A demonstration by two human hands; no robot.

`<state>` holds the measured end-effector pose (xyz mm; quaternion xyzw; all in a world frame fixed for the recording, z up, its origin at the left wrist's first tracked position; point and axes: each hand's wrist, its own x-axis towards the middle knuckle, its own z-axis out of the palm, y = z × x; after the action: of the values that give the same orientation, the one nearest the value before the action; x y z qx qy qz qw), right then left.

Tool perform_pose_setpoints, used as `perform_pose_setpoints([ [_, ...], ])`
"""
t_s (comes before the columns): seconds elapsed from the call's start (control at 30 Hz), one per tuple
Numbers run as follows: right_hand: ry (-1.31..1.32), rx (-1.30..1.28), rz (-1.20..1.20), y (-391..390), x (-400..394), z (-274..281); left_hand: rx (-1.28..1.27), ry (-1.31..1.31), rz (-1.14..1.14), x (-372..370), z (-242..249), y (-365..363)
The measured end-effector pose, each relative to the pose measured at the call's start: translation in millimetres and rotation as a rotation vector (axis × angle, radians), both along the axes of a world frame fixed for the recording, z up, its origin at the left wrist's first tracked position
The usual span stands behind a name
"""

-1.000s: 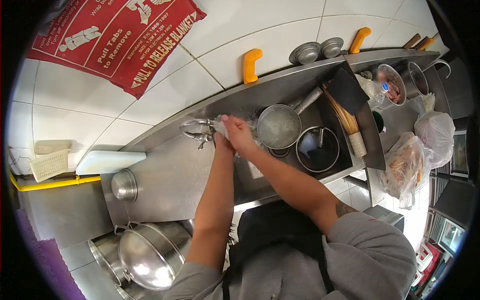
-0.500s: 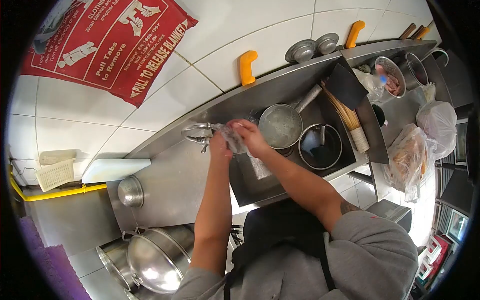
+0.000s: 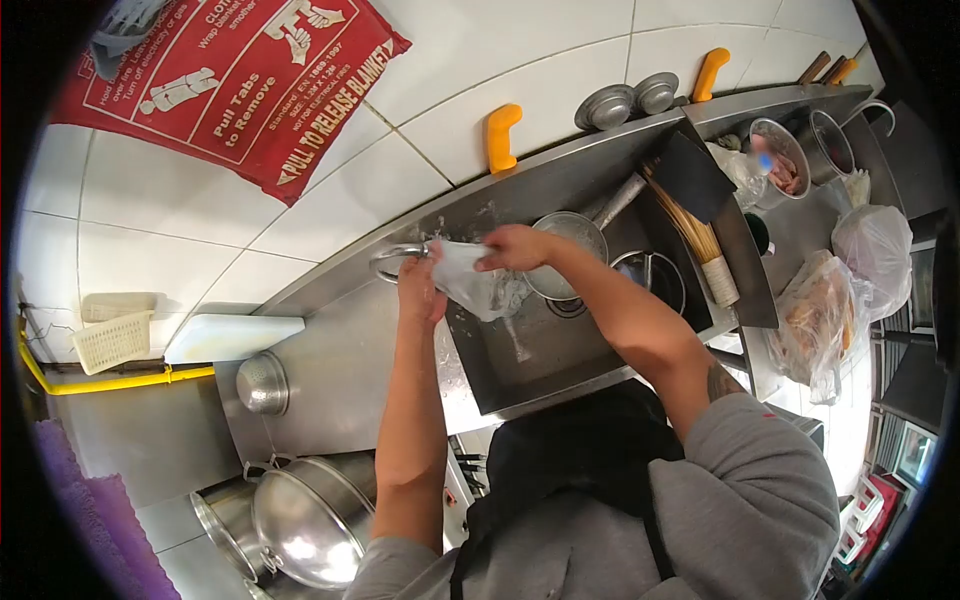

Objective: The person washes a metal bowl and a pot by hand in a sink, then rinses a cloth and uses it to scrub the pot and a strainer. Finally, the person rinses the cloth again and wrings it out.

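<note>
A clear, whitish plastic bag or sheet (image 3: 465, 282) is stretched between my two hands over the left end of the steel sink (image 3: 560, 350), with water splashing around it. My left hand (image 3: 420, 287) grips its left edge, just below the curved faucet (image 3: 395, 258). Fingers of my right hand (image 3: 515, 248) pinch its upper right side. Right of it in the sink sit a pan of cloudy liquid (image 3: 572, 245) and a dark round pot (image 3: 655, 285), partly behind my right forearm.
Wooden skewers (image 3: 690, 225) and a dark panel (image 3: 692, 175) lie at the sink's right end. Beyond are a pot of meat (image 3: 785, 165) and plastic bags (image 3: 820, 310). On the left are a white board (image 3: 235, 338), a metal bowl (image 3: 262, 383) and large pots (image 3: 315, 520).
The crumpled plastic is now spread wider between my hands. My left hand has shifted slightly left, my right hand up and right. More water splashes show by the sink's back edge.
</note>
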<state>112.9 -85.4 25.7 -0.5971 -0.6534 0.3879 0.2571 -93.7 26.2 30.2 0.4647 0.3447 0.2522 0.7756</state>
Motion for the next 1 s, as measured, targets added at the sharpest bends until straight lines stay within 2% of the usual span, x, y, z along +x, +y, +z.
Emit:
perform_pose_setpoints([
  [0.03, 0.387, -0.020, -0.121, -2.1, -5.9, -7.2, -0.141, -0.164, 0.113, 6.1, 0.0, -7.0],
  [0.1, 1.160, -0.059, -0.365, -13.6, -26.1, -16.5, -0.332, -0.087, 0.262, 19.9, -6.2, -15.4],
  [0.13, 1.338, 0.050, -0.470, -9.5, -42.7, -10.5, -0.426, -0.049, 0.337, 27.4, -10.7, -19.0],
  [0.23, 1.072, 0.283, -0.743, 17.7, -92.6, 4.3, -0.419, -0.065, 0.306, 41.9, -44.5, -31.0],
  [0.33, 0.358, 0.351, -0.926, 21.4, -86.0, 18.9, -0.453, 0.024, 0.234, 50.0, -31.7, -29.6],
  [0.4, 0.384, 0.298, -0.716, 18.9, -59.5, -14.4, -0.454, 0.091, 0.154, 52.6, -3.1, -32.3],
  [0.43, 0.396, 0.270, -0.612, 11.8, -43.5, -29.2, -0.428, 0.008, 0.118, 44.3, 9.7, -31.3],
  [0.47, 0.127, 0.081, -0.427, -3.1, -28.3, -21.3, -0.401, -0.075, 0.084, 32.0, 20.6, -29.3],
  [0.53, 0.805, -0.034, -0.478, -30.0, -16.2, -47.5, -0.391, -0.273, 0.028, 14.3, 15.5, -17.1],
  [0.57, 1.143, -0.103, -0.483, -36.1, -18.4, -48.8, -0.476, -0.214, 0.094, 11.0, 10.2, -16.9],
  [0.63, 1.463, 0.022, -0.515, -31.1, -29.1, -30.6, -0.642, -0.100, 0.208, 15.4, -0.8, -18.5],
  [0.67, 1.625, 0.087, -0.531, -26.2, -40.1, -19.2, -0.575, -0.059, 0.209, 18.4, -9.3, -22.6],
  [0.77, 1.249, 0.054, -0.649, -2.0, -81.6, -10.5, -0.375, 0.064, 0.196, 33.6, -40.3, -39.5],
  [0.8, 0.978, 0.081, -0.657, 0.7, -82.5, -5.5, -0.455, -0.107, 0.243, 30.6, -48.9, -44.5],
  [0.87, 0.441, 0.118, -0.645, -3.3, -83.2, 18.2, -0.432, -0.004, 0.222, 39.8, -28.5, -53.9],
  [0.9, 0.387, 0.088, -0.649, 1.2, -77.2, 6.6, -0.418, 0.047, 0.214, 43.0, -20.2, -55.7],
  [0.93, 0.332, 0.060, -0.654, 9.6, -64.1, -14.4, -0.223, 0.348, 0.134, 38.5, -23.9, -44.4],
  [0.97, 0.278, 0.029, -0.659, 8.8, -55.8, -21.6, -0.107, 0.289, 0.086, 36.7, -26.1, -37.9],
  [1.0, 0.328, 0.114, -0.684, 1.7, -53.3, -29.8, 0.007, 0.229, 0.042, 34.8, -28.9, -32.4],
])
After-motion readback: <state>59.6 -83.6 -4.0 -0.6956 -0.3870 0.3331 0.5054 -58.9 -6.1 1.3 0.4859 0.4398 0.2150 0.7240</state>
